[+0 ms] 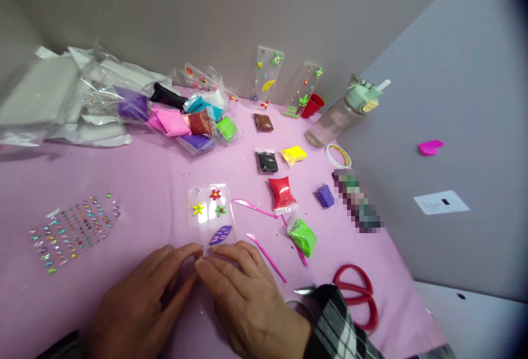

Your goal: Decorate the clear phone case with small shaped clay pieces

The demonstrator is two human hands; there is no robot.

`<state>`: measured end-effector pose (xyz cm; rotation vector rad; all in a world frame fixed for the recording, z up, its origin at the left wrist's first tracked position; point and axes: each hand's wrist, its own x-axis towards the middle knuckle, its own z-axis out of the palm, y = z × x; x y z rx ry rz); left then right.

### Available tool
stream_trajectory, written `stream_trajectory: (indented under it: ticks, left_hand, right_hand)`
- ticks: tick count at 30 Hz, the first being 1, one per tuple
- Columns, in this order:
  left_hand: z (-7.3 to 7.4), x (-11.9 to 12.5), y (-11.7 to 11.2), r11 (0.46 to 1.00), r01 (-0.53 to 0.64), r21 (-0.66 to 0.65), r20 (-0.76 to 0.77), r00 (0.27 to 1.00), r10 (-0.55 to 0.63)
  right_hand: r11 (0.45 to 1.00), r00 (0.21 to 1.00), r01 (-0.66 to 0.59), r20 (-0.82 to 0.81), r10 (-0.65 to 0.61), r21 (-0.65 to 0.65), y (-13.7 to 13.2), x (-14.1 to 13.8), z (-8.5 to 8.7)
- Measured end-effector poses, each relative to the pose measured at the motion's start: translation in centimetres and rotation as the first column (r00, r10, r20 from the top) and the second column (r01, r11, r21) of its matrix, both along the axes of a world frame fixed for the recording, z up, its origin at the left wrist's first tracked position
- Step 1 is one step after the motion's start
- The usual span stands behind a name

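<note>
No lettering, brand or number is legible; the white rectangular plate (429, 205) on the right-hand wall (466, 89) shows only a dark mark.

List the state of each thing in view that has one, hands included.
Near phone case: lying flat, decorated
Left hand: fingers bent, at the case's near end
Right hand: fingertips close to the left's; grip hidden
Rear phone cases: propped up, decorated
Bottle: lidded
Scissors: partly behind the sleeve; open or shut unclear
Red packet: puffed up, wrapped
Gem stickers: spread in rows
</note>
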<state>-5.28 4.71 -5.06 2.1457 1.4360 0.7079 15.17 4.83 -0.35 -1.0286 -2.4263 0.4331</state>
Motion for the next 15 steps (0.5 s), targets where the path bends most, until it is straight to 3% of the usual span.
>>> stream_trajectory:
  ticks: [6,8,10,12,15]
  left_hand:
    - [0.2,0.2,0.2,1.0,-0.007,-0.006,0.026,1.0,0.007]
    - [0.5,0.3,0.3,1.0,-0.019,-0.024,0.057,0.998,0.02]
    - [1.0,0.3,0.2,0.997,-0.048,-0.059,0.091,0.994,0.053]
    - [1.6,0.3,-0.1,0.991,-0.091,-0.094,0.125,0.987,0.102]
    - [2.4,0.3,-0.8,0.991,-0.112,-0.069,0.169,0.978,0.122]
  right_hand:
    - [0.999,0.982,0.016,-0.186,-0.023,-0.039,0.0,-0.1,0.2]
    - [0.993,0.965,0.065,-0.248,-0.088,-0.101,-0.3,-0.2,0.5]
    - [0.956,0.924,0.152,-0.308,-0.227,-0.25,-0.5,-0.2,1.1]
    - [0.842,0.853,0.2,-0.334,-0.401,-0.501,-0.5,-0.3,1.9]
    - [0.55,0.782,0.046,-0.312,-0.539,-0.834,0.0,-0.3,3.0]
